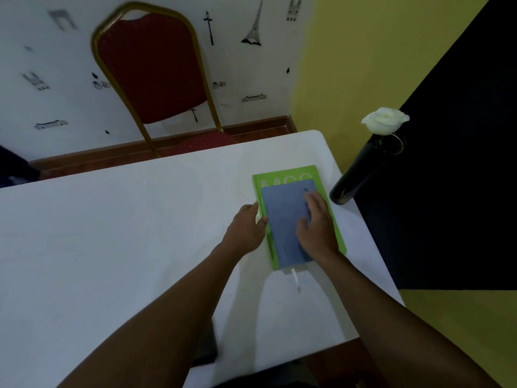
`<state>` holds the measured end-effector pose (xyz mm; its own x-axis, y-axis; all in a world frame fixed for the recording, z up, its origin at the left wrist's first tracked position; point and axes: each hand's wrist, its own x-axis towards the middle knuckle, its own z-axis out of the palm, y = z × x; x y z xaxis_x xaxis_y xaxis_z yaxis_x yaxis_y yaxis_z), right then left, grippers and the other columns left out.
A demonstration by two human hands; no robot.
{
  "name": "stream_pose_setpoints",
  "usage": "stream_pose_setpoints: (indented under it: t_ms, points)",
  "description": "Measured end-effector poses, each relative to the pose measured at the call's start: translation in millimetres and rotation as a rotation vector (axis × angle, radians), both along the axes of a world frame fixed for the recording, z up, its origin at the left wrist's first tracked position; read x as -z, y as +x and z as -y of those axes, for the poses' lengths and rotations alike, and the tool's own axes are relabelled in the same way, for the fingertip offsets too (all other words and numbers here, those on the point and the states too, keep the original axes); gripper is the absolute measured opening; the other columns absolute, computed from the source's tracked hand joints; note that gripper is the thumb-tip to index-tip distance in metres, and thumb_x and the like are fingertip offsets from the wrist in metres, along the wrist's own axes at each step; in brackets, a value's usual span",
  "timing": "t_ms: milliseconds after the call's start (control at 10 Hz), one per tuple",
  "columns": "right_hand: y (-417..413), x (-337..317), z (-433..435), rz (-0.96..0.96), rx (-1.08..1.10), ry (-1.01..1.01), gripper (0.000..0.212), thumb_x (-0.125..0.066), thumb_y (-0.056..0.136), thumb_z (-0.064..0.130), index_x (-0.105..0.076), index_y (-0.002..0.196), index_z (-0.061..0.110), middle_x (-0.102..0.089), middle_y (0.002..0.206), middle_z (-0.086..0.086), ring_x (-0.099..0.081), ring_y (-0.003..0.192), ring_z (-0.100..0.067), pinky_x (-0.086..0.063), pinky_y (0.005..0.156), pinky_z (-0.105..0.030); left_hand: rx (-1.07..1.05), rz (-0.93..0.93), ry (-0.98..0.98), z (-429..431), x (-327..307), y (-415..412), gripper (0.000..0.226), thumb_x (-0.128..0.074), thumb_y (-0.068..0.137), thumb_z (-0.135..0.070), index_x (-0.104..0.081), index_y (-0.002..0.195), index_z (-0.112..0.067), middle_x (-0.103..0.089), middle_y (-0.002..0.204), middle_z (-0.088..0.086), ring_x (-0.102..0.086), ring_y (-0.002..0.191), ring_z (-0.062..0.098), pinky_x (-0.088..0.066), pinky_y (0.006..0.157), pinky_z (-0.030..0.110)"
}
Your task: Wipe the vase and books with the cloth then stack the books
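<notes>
A blue book (pixel 284 219) lies stacked on a larger green book (pixel 282 175) near the right edge of the white table (pixel 126 233). My right hand (pixel 319 228) rests flat on the blue cover, fingers spread. My left hand (pixel 246 231) touches the left edge of the green book, thumb against it. A white ribbon bookmark (pixel 296 280) trails from the blue book toward me. A tall black vase (pixel 361 169) with a white rose (pixel 384 120) stands at the table's right edge, beyond the books. No cloth is in view.
A red chair with a gold frame (pixel 151 68) stands behind the table's far edge, against a white patterned wall. A yellow wall and a dark panel (pixel 453 163) lie to the right of the table.
</notes>
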<state>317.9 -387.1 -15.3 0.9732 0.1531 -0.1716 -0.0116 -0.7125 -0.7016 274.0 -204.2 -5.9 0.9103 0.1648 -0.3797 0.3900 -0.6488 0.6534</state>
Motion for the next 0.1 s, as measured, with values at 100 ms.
stream_pose_setpoints:
  t_ms: [100]
  points:
    - [0.0, -12.5, -20.6, 0.061, -0.171, -0.032, 0.059, -0.046, 0.102, 0.007, -0.032, 0.159, 0.016, -0.014, 0.171, 0.001, -0.013, 0.158, -0.018, -0.027, 0.124, -0.037, 0.052, -0.019, 0.063, -22.0, -12.2, -4.8, 0.058, -0.043, 0.106, -0.037, -0.030, 0.155, -0.010, -0.034, 0.160, 0.010, -0.031, 0.147, 0.024, -0.026, 0.119, 0.038]
